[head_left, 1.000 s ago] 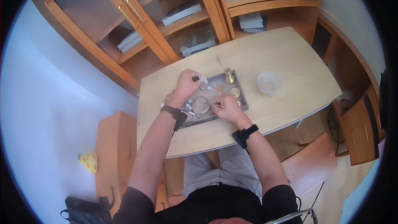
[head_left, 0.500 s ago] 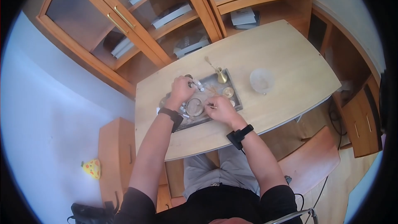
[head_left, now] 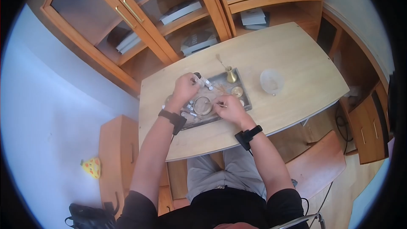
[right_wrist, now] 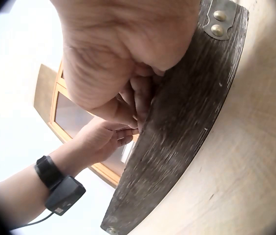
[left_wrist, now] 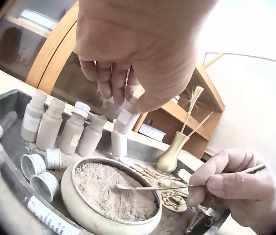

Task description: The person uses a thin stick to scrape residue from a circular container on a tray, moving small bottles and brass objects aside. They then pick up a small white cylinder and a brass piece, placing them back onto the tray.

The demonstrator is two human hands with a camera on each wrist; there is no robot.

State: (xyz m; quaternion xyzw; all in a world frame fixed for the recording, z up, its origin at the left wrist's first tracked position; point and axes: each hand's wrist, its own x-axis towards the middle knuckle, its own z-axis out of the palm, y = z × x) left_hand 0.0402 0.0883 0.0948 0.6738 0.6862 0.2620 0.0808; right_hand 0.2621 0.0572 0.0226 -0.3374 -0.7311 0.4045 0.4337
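By the left hand (head_left: pixel 185 88), a small bottle (left_wrist: pixel 126 116) is pinched over the tray (right_wrist: pixel 177 127). Powder (left_wrist: pixel 99 186) is held in the round bowl (left_wrist: pixel 83 204) nearby; a thin tool (left_wrist: pixel 157 188), its tip touching the powder, is pinched by the right hand (head_left: pixel 231 109).

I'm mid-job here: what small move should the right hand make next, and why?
Probably scoop a little powder: the right hand pinches the thin tool, whose tip shows against the powder inside the bowl's rim.
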